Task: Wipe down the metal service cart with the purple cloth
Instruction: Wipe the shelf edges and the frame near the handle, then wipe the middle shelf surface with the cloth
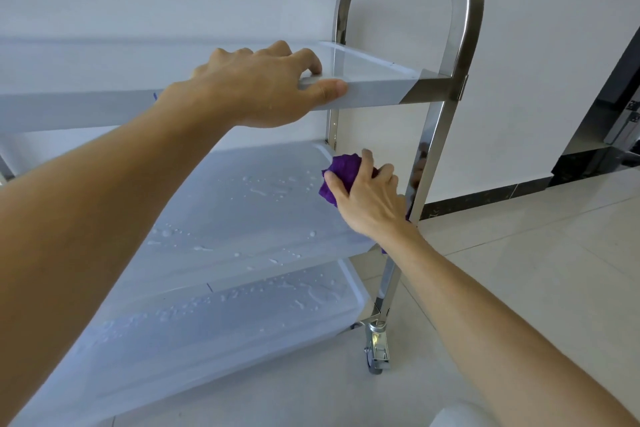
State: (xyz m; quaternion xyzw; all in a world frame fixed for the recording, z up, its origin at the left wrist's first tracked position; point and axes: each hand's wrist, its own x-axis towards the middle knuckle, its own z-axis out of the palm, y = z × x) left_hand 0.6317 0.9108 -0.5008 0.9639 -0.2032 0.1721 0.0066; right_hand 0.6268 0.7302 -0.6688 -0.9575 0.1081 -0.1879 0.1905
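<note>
Left hand [266, 87]: grip curled over top shelf [374, 87] rim, thumb on front edge.
Right hand [369, 196]: at 4 o'clock of left, grip bunched round cloth [341, 170].
Cloth: on wet middle shelf [242, 204], right end, beside cart [464, 10] post.

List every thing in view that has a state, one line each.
Left hand: grips the top shelf edge.
Right hand: holds the purple cloth, bunched.
Middle shelf: wet, droplets showing.
Bottom shelf: wet, droplets showing.
Caster wheel: on the floor.
</note>
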